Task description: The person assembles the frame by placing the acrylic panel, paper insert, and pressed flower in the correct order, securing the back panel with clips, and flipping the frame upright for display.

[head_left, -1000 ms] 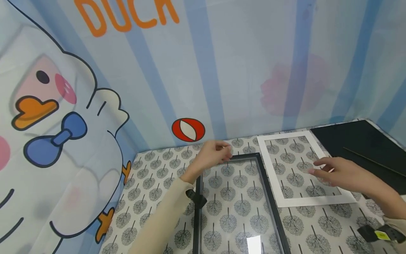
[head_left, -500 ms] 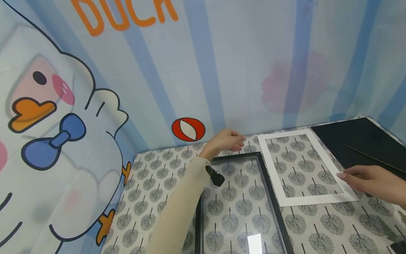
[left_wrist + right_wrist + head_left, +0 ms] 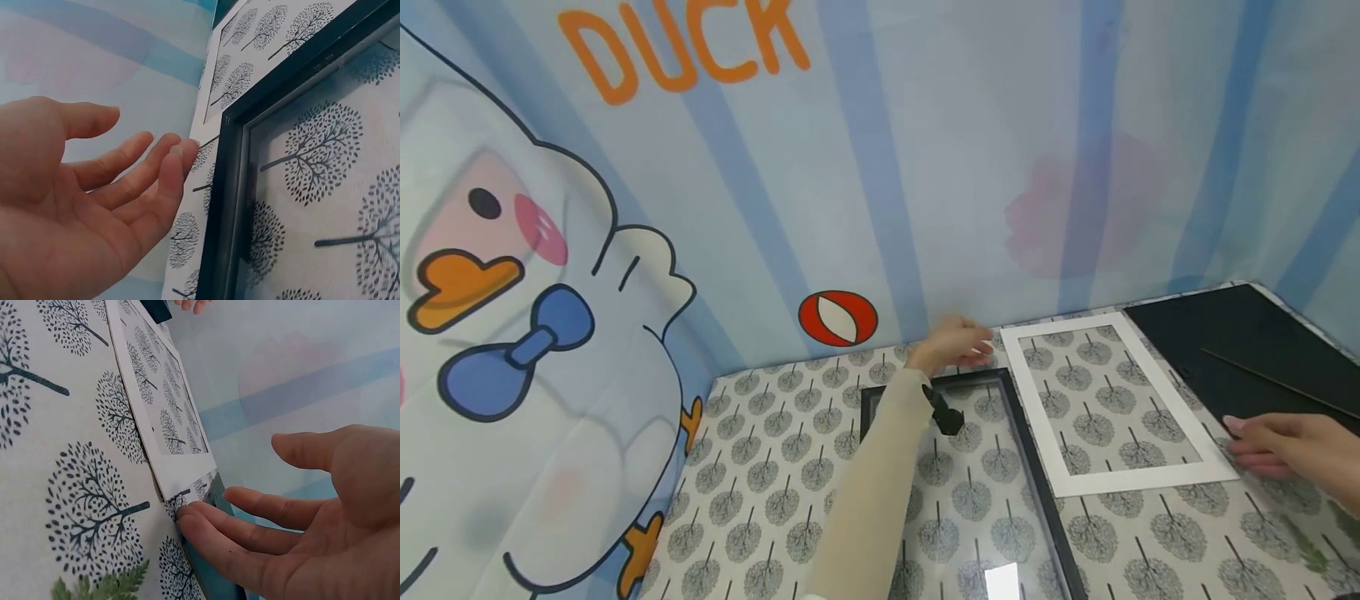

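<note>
My left hand (image 3: 957, 343) hovers by the far edge of a black picture frame (image 3: 1037, 471) that lies flat on the cloth. In the left wrist view its fingers are relaxed and hold nothing, beside the frame's corner. A clear pane with a bright reflection seems to fill the frame. To the right lies a white mat (image 3: 1142, 481) with a rectangular opening. My right hand (image 3: 1292, 450) is at the mat's near right corner, its fingers loosely bent. In the right wrist view nothing sits between thumb and fingers; whether a fingertip touches the mat or board I cannot tell.
A black backing board (image 3: 1187, 321) lies at the far right, with a thin brown strip (image 3: 1277, 379) across it. The table cloth (image 3: 760, 508) has a tree print. A green fern-like leaf (image 3: 103, 584) shows near the right hand. A printed curtain (image 3: 970, 167) stands behind.
My left hand has moved right along the frame's far edge. My right hand has gone from over the mat's opening to beyond its right side.
</note>
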Available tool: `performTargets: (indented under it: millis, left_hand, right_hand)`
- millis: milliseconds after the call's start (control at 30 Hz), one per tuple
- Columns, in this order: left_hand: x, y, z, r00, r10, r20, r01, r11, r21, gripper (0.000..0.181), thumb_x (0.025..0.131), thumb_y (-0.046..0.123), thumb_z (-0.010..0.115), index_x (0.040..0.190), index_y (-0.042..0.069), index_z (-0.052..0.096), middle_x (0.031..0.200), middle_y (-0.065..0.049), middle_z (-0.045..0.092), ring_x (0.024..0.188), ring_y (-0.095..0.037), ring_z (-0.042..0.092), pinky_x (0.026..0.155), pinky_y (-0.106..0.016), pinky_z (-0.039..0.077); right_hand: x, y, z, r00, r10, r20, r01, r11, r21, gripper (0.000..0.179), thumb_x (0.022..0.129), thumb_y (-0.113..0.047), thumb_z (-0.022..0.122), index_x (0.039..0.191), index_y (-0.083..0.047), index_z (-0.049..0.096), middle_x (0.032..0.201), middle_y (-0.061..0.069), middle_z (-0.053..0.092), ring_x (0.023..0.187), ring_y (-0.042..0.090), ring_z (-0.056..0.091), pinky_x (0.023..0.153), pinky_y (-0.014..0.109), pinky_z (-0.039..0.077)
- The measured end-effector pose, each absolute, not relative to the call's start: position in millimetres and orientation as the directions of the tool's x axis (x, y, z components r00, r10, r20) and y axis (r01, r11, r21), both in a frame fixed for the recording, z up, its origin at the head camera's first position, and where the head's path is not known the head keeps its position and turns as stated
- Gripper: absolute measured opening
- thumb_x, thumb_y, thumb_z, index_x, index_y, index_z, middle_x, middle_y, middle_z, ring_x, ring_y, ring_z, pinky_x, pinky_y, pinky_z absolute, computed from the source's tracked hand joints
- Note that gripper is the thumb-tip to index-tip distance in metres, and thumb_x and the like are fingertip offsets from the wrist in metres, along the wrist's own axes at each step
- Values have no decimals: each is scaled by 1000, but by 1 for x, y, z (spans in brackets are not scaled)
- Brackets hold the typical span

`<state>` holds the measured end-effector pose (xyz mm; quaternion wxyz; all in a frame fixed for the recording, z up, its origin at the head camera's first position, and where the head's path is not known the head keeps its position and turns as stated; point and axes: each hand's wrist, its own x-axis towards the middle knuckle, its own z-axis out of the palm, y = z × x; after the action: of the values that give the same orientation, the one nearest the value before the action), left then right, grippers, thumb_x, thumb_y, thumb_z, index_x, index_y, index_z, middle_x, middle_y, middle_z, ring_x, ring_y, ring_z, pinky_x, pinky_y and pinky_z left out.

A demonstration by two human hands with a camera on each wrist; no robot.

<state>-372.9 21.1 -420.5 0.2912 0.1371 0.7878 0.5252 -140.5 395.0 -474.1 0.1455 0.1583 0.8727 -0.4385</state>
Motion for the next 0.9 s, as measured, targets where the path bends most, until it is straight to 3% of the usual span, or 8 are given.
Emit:
performTargets:
  millis: [67, 200, 367, 567, 900]
  left_hand:
    - [-375, 26, -426, -797, 509, -327, -124, 391, 912, 44, 110, 18, 54, 148, -5, 55, 132, -26, 68, 124, -39, 69, 112, -48, 55]
    - [-379, 32, -435, -812, 465, -352, -221, 313, 924, 49, 110, 15, 54, 154, -5, 45, 135, -30, 64, 126, -42, 68, 110, -46, 57]
    - [-381, 39, -446, -814, 450, -367, -270, 267, 925, 55, 110, 14, 53, 159, -5, 35, 140, -34, 60, 127, -43, 67, 109, -44, 58]
    - [-379, 45, -453, -826, 438, -356, -247, 287, 926, 50, 110, 17, 52, 154, -7, 43, 136, -31, 64, 125, -41, 69, 106, -43, 59]
    - [-377, 56, -455, -848, 405, -342, -195, 361, 912, 48, 109, 23, 54, 146, -8, 52, 130, -24, 71, 117, -35, 74, 98, -37, 63]
  right_hand:
    - [-140, 398, -478, -909, 143, -392, 403, 547, -734, 79, 114, -42, 45, 149, 27, 29, 134, 43, 60, 99, 27, 76, 84, 33, 65]
    - [-138, 398, -478, -919, 135, -371, 384, 523, -761, 77, 112, -42, 49, 147, 25, 35, 137, 46, 55, 100, 28, 76, 84, 35, 66]
    - [-136, 388, -474, -921, 200, -333, 386, 581, -717, 72, 104, -36, 67, 138, 24, 47, 132, 46, 56, 92, 24, 76, 77, 38, 67]
    - [-141, 376, -465, -939, 192, -287, 335, 708, -622, 73, 98, -41, 74, 128, 23, 55, 113, 39, 67, 79, 20, 73, 70, 39, 65]
    - [-151, 365, -458, -938, 167, -304, 313, 786, -533, 71, 89, -34, 82, 125, 23, 60, 101, 29, 71, 75, 21, 68, 63, 39, 56]
